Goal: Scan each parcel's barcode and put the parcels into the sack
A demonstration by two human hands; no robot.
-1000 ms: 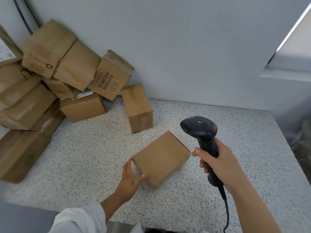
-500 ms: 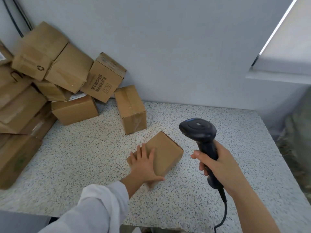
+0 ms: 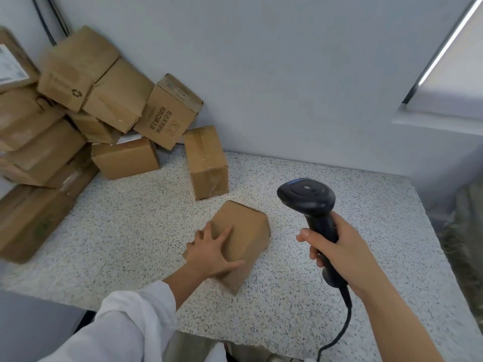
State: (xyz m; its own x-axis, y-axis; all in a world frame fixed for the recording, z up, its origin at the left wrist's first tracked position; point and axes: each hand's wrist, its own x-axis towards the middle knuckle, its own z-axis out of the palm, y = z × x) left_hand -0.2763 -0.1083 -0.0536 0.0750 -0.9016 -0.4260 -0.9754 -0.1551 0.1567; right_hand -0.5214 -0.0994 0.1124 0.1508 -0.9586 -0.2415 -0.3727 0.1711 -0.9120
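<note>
A small plain cardboard parcel (image 3: 248, 231) lies at an angle in the middle of the speckled table (image 3: 130, 231). My left hand (image 3: 211, 249) rests on its near end, fingers spread straight over the top and thumb along the near edge. No barcode shows on the faces I can see. To the right, my right hand (image 3: 339, 252) grips the handle of a black barcode scanner (image 3: 308, 197), held upright above the table with its head toward the parcel. Its cable hangs down past my forearm. No sack is clearly in view.
Another taped parcel (image 3: 206, 163) stands just behind the small one. Several more parcels (image 3: 86, 100) are heaped against the wall at the back left. A dark blurred mass (image 3: 467, 231) lies beyond the table's right edge. A window ledge (image 3: 439, 124) juts out at upper right.
My left hand went from the parcel's near corner onto its top. The parcel has turned and sits at a different angle. The scanner hand has barely moved.
</note>
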